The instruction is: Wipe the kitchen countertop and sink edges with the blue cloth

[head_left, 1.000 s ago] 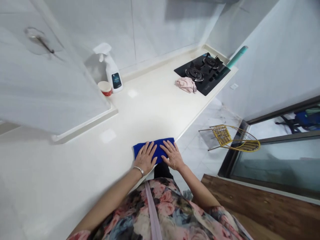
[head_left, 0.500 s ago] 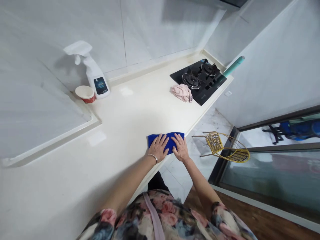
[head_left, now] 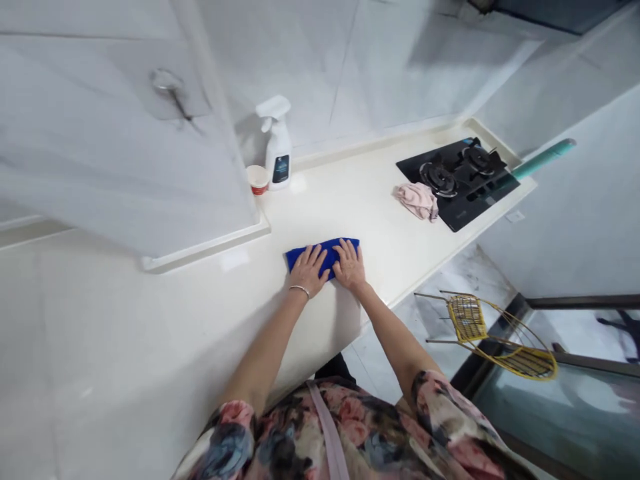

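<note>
Head view, left hand (head_left: 307,270), right hand (head_left: 349,266) flat on blue cloth (head_left: 320,252)

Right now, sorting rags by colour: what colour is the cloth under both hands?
Blue cloth, clearest in the head view.

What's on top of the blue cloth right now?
Both hands, left hand and right hand, lie flat on the blue cloth. The countertop beneath it is covered.
</note>
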The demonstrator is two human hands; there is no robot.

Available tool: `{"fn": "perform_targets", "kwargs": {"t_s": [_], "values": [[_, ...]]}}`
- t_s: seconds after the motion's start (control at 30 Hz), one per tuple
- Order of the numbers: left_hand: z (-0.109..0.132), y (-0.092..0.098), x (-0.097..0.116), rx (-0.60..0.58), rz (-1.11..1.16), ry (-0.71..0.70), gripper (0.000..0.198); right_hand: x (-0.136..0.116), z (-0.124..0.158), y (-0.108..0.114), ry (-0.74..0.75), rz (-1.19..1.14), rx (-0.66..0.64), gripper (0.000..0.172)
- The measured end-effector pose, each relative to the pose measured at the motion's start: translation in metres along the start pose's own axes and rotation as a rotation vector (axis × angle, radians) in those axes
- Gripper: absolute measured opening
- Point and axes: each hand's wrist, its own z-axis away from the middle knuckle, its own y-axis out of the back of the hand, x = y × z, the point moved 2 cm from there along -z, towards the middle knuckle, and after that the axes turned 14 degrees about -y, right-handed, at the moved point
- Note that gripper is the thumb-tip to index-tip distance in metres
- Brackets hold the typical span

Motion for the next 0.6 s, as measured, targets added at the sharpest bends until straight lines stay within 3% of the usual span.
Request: {"fn": "perform_targets", "kwargs": {"t_s": [0.17, 0.3, 0.43, 0.6], "values": [[0.088, 0.04, -0.066, 0.125, -0.044, 0.183, 0.065, -0.122, -0.002, -0.02, 0.172, 0.013, -0.118, 0.057], [0.168, 0.066, -0.093, 0.127, -0.096, 0.321, 0.067, -0.195, 0.029, -0.033, 0.318, -0.097, -0.159, 0.058], [0.24, 0.081, -0.095, 0.087, -0.111, 0.406, 0.068, -0.235, 0.079, -0.042, 0.42, -0.096, -0.219, 0.06], [0.302, 0.081, -0.065, 0.082, -0.127, 0.477, 0.068, -0.244, 0.142, -0.045, 0.514, -0.09, -0.256, 0.06]]}}
